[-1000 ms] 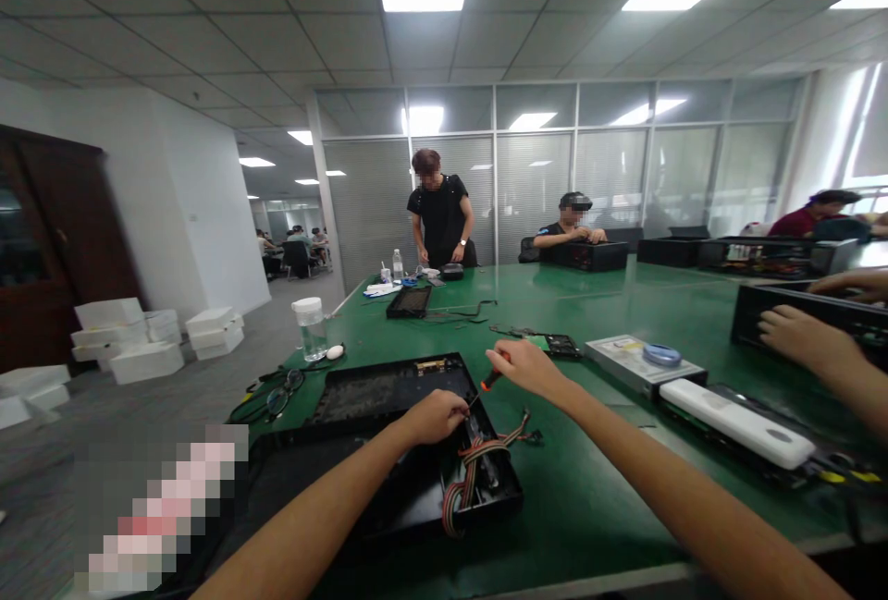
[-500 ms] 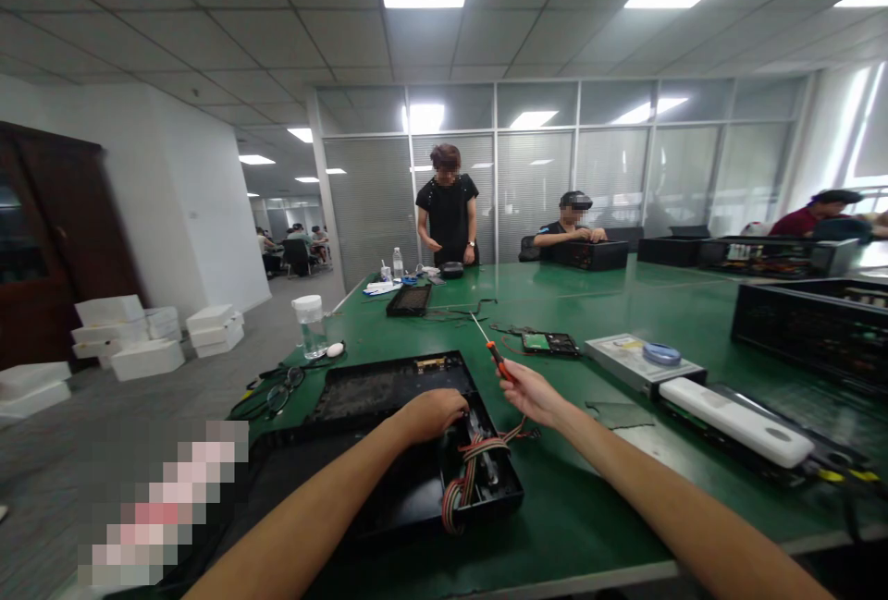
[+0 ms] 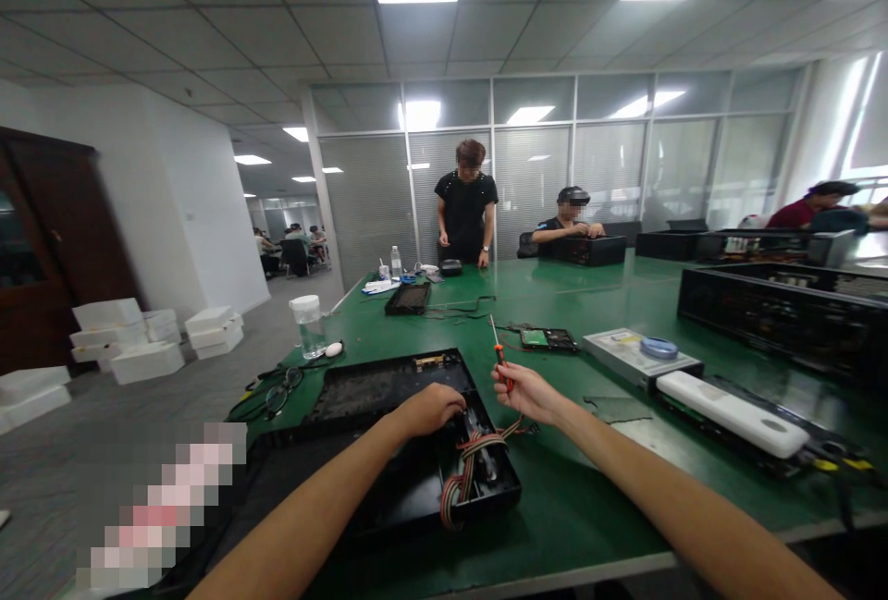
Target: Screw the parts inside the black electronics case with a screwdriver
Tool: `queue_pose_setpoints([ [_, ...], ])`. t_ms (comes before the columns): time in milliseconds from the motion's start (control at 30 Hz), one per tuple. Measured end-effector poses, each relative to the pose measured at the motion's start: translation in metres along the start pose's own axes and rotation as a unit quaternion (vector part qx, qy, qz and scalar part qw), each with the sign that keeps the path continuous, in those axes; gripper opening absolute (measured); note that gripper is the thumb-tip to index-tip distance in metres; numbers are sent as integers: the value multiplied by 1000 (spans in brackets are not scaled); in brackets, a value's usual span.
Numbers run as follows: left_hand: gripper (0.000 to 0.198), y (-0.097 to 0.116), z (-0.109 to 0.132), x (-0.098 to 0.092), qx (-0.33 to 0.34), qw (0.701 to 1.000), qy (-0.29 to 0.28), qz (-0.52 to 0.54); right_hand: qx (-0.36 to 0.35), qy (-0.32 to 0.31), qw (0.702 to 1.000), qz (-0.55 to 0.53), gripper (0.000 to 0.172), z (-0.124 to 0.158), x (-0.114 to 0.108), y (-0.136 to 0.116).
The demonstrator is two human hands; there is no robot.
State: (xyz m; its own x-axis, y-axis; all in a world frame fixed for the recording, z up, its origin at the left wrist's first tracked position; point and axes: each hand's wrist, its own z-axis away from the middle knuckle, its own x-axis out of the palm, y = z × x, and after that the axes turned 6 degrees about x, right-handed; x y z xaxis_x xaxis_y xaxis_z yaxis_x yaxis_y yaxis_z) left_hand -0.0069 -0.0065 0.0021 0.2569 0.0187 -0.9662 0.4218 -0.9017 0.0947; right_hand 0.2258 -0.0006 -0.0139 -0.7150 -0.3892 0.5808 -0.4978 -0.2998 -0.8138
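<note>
My right hand (image 3: pixel 525 390) grips a small screwdriver (image 3: pixel 499 350) with a red handle, its shaft pointing up and away from me, above the green table (image 3: pixel 597 489). My left hand (image 3: pixel 431 407) is closed, its fingers reaching into an open black computer case (image 3: pixel 388 387) that lies flat in front of me. What those fingers pinch is hidden. A bundle of striped ribbon cables (image 3: pixel 466 471) loops out of the case just right of my left hand and below my right.
On the table to the right lie a silver optical drive (image 3: pixel 628 355) with a blue tape roll (image 3: pixel 658 347), a white bar (image 3: pixel 732 411) and another black chassis (image 3: pixel 777 313). A circuit board (image 3: pixel 548 338), glasses (image 3: pixel 277 394) and a water jar (image 3: pixel 309 325) sit farther off. Other people work at the far end.
My right hand has lifted the screwdriver out of the case and turned its tip upward. A neighbour's hands at the right have left view. The standing person stepped right.
</note>
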Motion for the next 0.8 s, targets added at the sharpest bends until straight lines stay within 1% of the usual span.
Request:
queue_pose_setpoints([
  [100,16,-1,0,1,1,1000,-2,-8,5,1,1000,6,15,2,3,0],
  [267,18,-3,4,6,26,998,-2,-63,14,-8,1000,17,16,2,5,1],
  [400,19,-2,4,9,38,994,-2,-98,10,-2,1000,21,15,2,4,1],
  [500,20,2,0,3,36,992,14,-117,7,5,1000,18,14,2,3,-1],
  [567,21,5,-1,-8,33,991,14,-129,8,7,1000,17,13,2,2,-2],
  [667,21,5,1,-32,12,989,-21,-145,0,6,1000,15,14,1,1,-3],
  [733,18,2,8,-45,-26,986,-80,-145,-40,22,999,16,17,-1,0,-3],
  [800,13,-2,19,-51,-78,974,-157,-142,-111,54,992,27,20,-3,-3,-3],
])
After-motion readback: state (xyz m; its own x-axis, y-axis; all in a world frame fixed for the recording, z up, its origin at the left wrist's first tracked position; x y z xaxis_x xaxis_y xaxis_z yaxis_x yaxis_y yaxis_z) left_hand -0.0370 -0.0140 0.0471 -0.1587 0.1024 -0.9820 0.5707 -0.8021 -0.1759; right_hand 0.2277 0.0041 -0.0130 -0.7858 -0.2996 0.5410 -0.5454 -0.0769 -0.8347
